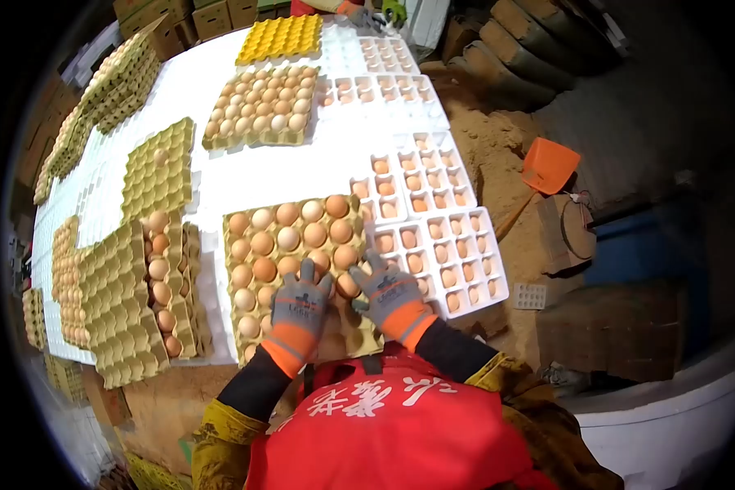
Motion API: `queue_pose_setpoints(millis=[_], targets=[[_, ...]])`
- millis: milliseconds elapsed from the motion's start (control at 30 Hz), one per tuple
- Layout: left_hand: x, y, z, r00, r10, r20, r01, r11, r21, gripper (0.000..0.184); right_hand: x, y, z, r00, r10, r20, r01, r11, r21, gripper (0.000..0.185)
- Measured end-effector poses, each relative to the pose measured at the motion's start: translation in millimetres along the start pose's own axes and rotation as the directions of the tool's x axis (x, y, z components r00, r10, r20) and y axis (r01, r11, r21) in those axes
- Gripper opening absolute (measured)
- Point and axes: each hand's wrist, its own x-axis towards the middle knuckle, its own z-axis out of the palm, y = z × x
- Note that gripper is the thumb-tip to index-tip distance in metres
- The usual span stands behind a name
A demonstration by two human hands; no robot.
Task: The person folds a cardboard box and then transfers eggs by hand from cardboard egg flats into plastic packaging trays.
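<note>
In the head view, the only one supplied, a pulp tray (335, 347) of eggs (288, 238) is noted at the near edge of the white surface (294, 175), directly before the wearer. The gloved left hand (302, 309) is placed over its near rows; the gloved right hand (394, 299) is held just beside, at its right side. The hands are apart, fingers spread and partly bent; whether an egg is gripped by either cannot be told.

Cracked shells are judged the main risk, should eggs be pressed or knocked together by thick glove fingers. An egg could be dropped over the near edge if lifted loosely. The white tray (478, 305) could be nudged by the right forearm. At left, eggs could be spilled from the leaning stack (118, 302) if it were bumped.
</note>
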Motion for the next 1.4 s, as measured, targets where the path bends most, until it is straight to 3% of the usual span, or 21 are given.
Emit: queue_pose_setpoints(millis=[167,300,367,433,500,600,667,733,767,800,867,967,1000,1033,1100,1167,1233,1267,1333,1367,1400], targets=[[12,-10,-11,0.999,-0.001,-0.038,-0.002,0.996,-0.087,0.042,6,19,4,0.996,-0.056,-0.069,0.068,0.981,0.18,0.058],[21,-20,-49,0.992,-0.049,-0.116,-0.01,0.89,-0.456,0.038,19,47,-13,0.994,-0.084,0.071,0.037,0.864,0.502,0.052],[46,-28,-59,0.992,-0.124,0.01,0.083,0.603,-0.794,0.043,30,70,1,0.981,-0.19,-0.043,0.162,0.677,0.718,0.051],[87,-36,-61,0.984,-0.082,-0.159,-0.063,0.672,-0.738,0.046,54,99,-7,0.99,-0.133,0.046,-0.006,0.289,0.957,0.05],[141,-33,-63,0.978,-0.097,-0.186,-0.061,0.719,-0.692,0.042,83,158,-44,0.885,-0.253,0.392,-0.401,0.016,0.916,0.05],[238,-29,-32,0.953,-0.138,-0.269,-0.085,0.731,-0.678,0.038,159,245,-24,0.983,-0.011,0.186,-0.185,-0.17,0.968,0.053],[302,-24,-9,0.936,-0.2,-0.289,-0.034,0.768,-0.639,0.036,211,286,-22,0.971,0.236,0.035,-0.037,0.004,0.999,0.042],[360,-18,11,0.899,-0.236,-0.37,0.008,0.851,-0.524,0.036,256,309,-24,0.955,0.294,-0.029,-0.009,0.128,0.992,0.039],[385,-17,26,0.873,-0.251,-0.418,0.031,0.884,-0.467,0.037,275,313,-21,0.911,0.285,-0.298,0.13,0.489,0.863,0.039],[405,-12,33,0.876,-0.294,-0.383,0.111,0.895,-0.432,0.038,287,311,-24,0.88,0.278,-0.384,0.077,0.715,0.694,0.038],[429,-13,57,0.914,-0.272,-0.302,0.222,0.956,-0.19,0.033,306,313,-11,0.86,0.189,-0.474,-0.017,0.939,0.344,0.033],[429,-20,66,0.956,-0.205,-0.211,0.201,0.979,-0.04,0.032,318,329,5,0.894,0.201,-0.4,0.066,0.825,0.561,0.033],[425,-29,67,0.961,-0.167,-0.22,0.161,0.986,-0.048,0.034,325,344,19,0.864,0.145,-0.483,0.211,0.766,0.607,0.032],[420,-38,68,0.966,-0.128,-0.225,0.118,0.991,-0.06,0.036,308,339,-23,0.97,0.211,0.12,-0.182,0.308,0.934,0.033],[417,-60,67,0.954,-0.068,-0.291,0.045,0.995,-0.085,0.044,314,364,-18,0.97,0.127,0.208,-0.204,-0.04,0.978,0.037],[413,-69,58,0.92,-0.104,-0.379,-0.023,0.948,-0.316,0.046,315,377,-11,0.969,0.244,-0.046,0.078,-0.12,0.99,0.04],[411,-73,57,0.866,-0.35,-0.358,0.126,0.845,-0.52,0.05,319,382,-3,0.893,0.389,-0.225,0.295,-0.129,0.947,0.037],[412,-79,68,0.823,-0.314,-0.474,0.0,0.834,-0.552,0.048,319,384,1,0.861,0.424,-0.28,0.319,-0.022,0.948,0.035],[410,-92,95,0.773,-0.16,-0.614,-0.118,0.915,-0.387,0.047,322,398,25,0.808,0.238,-0.539,0.349,0.545,0.763,0.033],[407,-100,105,0.786,-0.028,-0.618,-0.116,0.975,-0.192,0.048,325,403,39,0.781,0.09,-0.618,0.347,0.76,0.549,0.032],[408,-107,110,0.852,0.022,-0.523,-0.094,0.989,-0.111,0.055,323,397,35,0.72,-0.16,-0.675,0.289,0.954,0.082,0.031]])
